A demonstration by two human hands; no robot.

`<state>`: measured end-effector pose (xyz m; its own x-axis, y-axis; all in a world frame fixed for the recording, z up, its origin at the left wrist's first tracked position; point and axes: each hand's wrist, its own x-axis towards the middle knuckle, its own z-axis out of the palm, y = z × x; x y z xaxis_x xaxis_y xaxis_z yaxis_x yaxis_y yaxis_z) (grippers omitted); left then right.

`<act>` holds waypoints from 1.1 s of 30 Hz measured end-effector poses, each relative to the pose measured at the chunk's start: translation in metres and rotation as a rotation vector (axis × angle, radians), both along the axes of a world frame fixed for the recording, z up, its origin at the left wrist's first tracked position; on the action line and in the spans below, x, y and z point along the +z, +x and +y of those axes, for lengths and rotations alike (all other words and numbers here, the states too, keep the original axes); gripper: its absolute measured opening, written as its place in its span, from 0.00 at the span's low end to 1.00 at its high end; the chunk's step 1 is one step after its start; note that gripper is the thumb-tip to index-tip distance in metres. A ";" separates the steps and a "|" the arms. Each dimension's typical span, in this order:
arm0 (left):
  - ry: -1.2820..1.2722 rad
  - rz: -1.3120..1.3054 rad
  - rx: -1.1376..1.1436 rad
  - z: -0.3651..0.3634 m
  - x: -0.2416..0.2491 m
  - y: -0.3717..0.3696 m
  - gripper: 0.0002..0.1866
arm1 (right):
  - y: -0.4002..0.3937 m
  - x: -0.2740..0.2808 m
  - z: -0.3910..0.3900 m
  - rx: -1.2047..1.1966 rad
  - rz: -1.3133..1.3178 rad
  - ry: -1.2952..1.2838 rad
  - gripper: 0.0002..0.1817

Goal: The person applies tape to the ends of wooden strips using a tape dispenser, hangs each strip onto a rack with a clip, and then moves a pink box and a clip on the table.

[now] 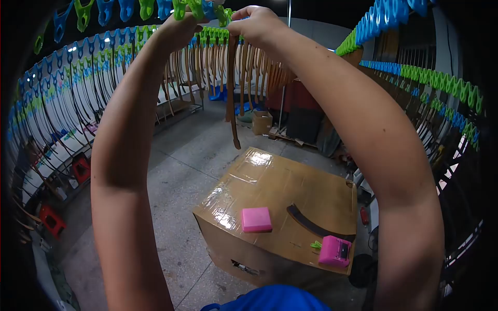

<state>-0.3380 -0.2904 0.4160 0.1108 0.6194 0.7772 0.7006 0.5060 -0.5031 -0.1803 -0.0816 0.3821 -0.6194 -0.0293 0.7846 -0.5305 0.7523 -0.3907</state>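
Both arms reach up to a row of green and blue clips at the top of the view. My right hand (258, 22) is closed in a pinch at the top end of a long brown strap (232, 88), right beside a green clip (225, 16). The strap hangs down below the fingers. My left hand (179, 30) is raised at the same row, touching or just behind the green clips (188, 9); its fingers are mostly hidden by them.
Below stands a cardboard box (270, 189) bearing a pink block (256, 220), a curved dark strap (316, 224), a green clip (316, 245) and a pink device (334, 251). Many straps hang from clip rows left and ahead. Red stools (51, 220) stand at left.
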 end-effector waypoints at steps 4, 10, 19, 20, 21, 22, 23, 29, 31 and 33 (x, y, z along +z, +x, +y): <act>0.063 -0.169 0.094 0.003 0.000 0.027 0.15 | -0.009 0.010 -0.007 -0.004 -0.012 0.015 0.27; 0.277 -0.215 -0.028 0.013 -0.009 0.054 0.17 | -0.010 0.012 -0.020 0.007 -0.030 0.039 0.26; 0.542 -0.319 -0.218 0.005 -0.022 0.059 0.19 | -0.014 0.008 -0.022 0.004 -0.087 0.019 0.26; 0.566 -0.335 -0.244 0.005 -0.026 0.059 0.20 | -0.015 0.007 -0.024 -0.003 -0.096 0.011 0.26; 0.588 -0.355 -0.269 0.008 -0.026 0.058 0.20 | -0.010 0.000 -0.018 -0.011 -0.106 0.001 0.26; 0.611 -0.378 -0.296 0.001 -0.040 0.061 0.20 | 0.001 -0.010 -0.009 -0.021 -0.120 -0.008 0.26; 0.632 -0.404 -0.322 0.000 -0.038 0.052 0.21 | 0.013 -0.023 0.002 -0.032 -0.135 -0.020 0.26; 0.705 -0.611 -0.386 -0.046 -0.128 0.059 0.20 | 0.119 -0.136 0.113 0.027 -0.597 -0.051 0.18; 0.614 -0.723 -0.282 -0.069 -0.182 0.075 0.18 | 0.161 -0.206 0.185 -0.051 -0.796 -0.069 0.16; 0.528 -0.945 -0.345 -0.085 -0.245 0.088 0.16 | 0.213 -0.291 0.258 -0.160 -0.928 -0.046 0.16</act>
